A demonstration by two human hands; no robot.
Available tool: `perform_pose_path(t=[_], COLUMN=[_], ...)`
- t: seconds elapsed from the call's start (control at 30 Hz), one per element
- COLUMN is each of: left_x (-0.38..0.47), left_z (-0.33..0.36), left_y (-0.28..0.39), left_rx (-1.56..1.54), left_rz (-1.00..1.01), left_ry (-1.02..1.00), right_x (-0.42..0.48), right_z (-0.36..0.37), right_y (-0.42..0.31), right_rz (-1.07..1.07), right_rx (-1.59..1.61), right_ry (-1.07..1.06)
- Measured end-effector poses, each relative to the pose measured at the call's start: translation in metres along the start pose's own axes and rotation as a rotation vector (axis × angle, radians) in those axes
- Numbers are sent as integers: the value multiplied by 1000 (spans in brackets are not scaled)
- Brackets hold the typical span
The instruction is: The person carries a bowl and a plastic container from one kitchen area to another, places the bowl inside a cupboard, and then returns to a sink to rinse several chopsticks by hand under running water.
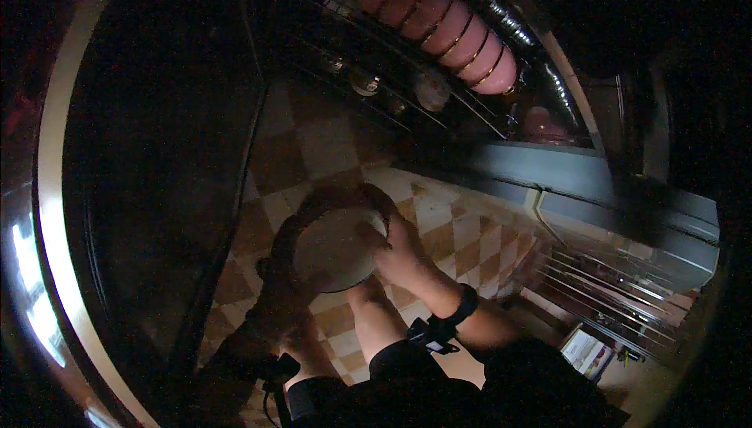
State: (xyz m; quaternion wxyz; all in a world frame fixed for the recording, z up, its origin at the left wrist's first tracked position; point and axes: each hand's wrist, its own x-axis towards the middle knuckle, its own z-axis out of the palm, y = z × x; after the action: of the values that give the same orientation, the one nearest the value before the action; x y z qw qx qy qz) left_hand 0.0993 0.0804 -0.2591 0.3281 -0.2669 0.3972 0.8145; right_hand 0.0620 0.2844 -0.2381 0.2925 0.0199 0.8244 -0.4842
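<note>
A round, shallow pale vessel [332, 252] with a dark rim, perhaps a bowl or pan, is held in front of my legs. My right hand [399, 249] grips its right edge, with the thumb over the inner side. Deep shadow covers my left hand [302, 290], which appears to hold the lower left edge; its fingers are hard to make out. The inside of the vessel is dim, and I see no contents in it. Black bands with small devices are strapped on both wrists.
Checkered brown and white tiles [329, 140] cover the floor. At upper right, a rack holds a row of pink gold-edged dishes [458, 40]. A wire rack [605, 287] and a small box [584, 351] stand low on the right. A dark panel [158, 163] rises on the left.
</note>
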Motion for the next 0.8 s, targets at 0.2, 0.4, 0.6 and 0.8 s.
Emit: perform_pose_path(t=[0.2,0.4,0.6,0.8], left_x=[-3,5,-9,-14], left_z=[17,30,37,24], left_y=[0,-13,0,1], left_rx=[-39,-49,-27,-172], left_rz=[112,227,393,236], left_ry=[-68,-42,-121,-2], right_x=[-20,-33,-45,-43], right_z=[4,4,18,3], right_y=[23,58,69,12], right_rz=[149,243,315,132], right_rx=[308,551,600,351], right_ry=[-28,-70,46,62])
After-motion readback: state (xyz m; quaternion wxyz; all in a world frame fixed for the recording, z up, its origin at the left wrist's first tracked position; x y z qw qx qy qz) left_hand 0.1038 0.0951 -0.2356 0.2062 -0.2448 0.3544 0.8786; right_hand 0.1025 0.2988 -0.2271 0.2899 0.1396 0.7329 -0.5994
